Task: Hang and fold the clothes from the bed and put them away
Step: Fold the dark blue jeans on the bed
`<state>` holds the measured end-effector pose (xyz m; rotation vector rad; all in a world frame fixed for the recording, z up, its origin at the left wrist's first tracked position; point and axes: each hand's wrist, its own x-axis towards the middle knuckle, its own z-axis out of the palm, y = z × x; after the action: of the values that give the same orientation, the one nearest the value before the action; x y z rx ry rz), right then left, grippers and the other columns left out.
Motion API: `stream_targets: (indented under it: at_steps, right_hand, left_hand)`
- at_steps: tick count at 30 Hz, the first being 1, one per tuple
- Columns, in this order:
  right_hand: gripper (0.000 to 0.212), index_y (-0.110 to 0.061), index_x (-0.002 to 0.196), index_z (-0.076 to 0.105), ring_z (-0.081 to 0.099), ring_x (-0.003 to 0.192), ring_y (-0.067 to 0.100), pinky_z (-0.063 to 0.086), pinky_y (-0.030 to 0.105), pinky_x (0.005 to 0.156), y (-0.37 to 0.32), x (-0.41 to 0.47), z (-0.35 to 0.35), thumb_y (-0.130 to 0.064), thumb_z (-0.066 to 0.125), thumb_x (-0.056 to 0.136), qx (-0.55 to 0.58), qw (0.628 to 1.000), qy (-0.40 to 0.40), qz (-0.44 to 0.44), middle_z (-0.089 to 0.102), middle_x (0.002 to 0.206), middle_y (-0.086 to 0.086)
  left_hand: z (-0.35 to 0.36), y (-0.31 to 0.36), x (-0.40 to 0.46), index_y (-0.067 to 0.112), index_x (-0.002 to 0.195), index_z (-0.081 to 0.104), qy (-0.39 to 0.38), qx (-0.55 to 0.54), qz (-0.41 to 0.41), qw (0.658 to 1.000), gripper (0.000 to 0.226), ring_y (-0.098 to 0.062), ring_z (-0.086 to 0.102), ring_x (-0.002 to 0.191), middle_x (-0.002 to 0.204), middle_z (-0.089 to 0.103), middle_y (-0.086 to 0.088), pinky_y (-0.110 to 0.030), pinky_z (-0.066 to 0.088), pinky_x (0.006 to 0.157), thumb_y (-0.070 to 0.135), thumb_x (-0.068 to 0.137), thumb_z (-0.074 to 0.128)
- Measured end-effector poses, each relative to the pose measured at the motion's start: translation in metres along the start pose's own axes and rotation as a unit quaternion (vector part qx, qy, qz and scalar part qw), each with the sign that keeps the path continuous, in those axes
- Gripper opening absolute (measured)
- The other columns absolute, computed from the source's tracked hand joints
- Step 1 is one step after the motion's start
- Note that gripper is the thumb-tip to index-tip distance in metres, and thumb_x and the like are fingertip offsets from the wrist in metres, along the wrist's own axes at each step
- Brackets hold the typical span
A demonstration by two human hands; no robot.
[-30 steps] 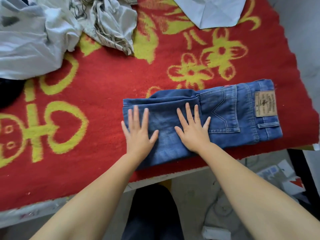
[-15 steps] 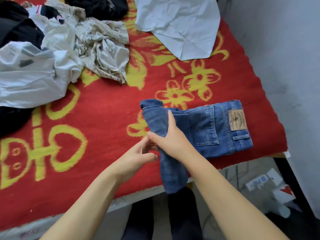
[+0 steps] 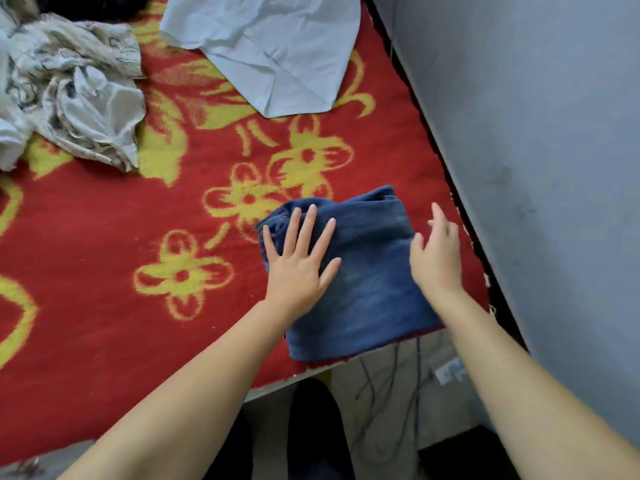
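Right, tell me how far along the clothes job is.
Done: the jeans lie folded into a compact stack at the bed's near corner. In hand: the left hand presses flat on them, while the right hand is open at their right edge. Left: the patterned garment lies crumpled, the pale blue shirt is unfolded, and nothing looks put away.

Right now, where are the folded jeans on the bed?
In the head view, the folded jeans lie at the near right corner of the red blanket, beside the wall, under the flat left hand.
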<state>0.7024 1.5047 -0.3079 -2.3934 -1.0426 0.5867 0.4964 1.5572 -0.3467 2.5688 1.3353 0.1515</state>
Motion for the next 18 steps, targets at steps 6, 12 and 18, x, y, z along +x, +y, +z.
stream_targets:
  at_steps: [6,12,18]
  right_hand:
    - [0.06,-0.034,0.151,0.002,-0.006,0.148,0.03,-0.004,0.072,0.105,0.015,-0.026,0.063,-0.05,0.026,0.097,-0.245,0.944,-0.116,-0.185,0.0,0.162,0.001]
    - [0.059,-0.043,0.145,-0.015,-0.018,0.146,0.022,0.002,0.071,0.107,0.046,0.005,0.09,-0.056,0.014,0.095,-0.209,0.96,-0.126,-0.138,-0.006,0.161,-0.008]
    - [0.072,-0.032,0.152,-0.005,-0.011,0.148,0.023,0.008,0.059,0.113,0.046,0.007,0.074,-0.054,0.034,0.096,-0.16,0.969,-0.143,-0.121,-0.008,0.162,-0.003]
  left_hand:
    - [0.008,-0.027,0.021,0.025,0.142,0.044,-0.036,0.036,0.066,0.997,0.056,-0.027,0.04,0.137,0.15,0.039,-0.011,-0.064,0.032,0.1,0.049,0.092,0.035]
    - [0.03,-0.051,0.049,0.024,0.149,0.03,-0.116,-0.008,0.051,0.992,0.064,-0.022,0.027,0.143,0.154,0.032,-0.004,-0.054,0.023,0.11,0.055,0.093,0.024]
    - [0.023,-0.043,0.022,0.017,0.152,0.016,0.014,-0.104,-0.087,0.991,0.079,-0.019,0.004,0.147,0.159,0.01,-0.005,-0.044,0.0,0.117,0.054,0.09,0.048]
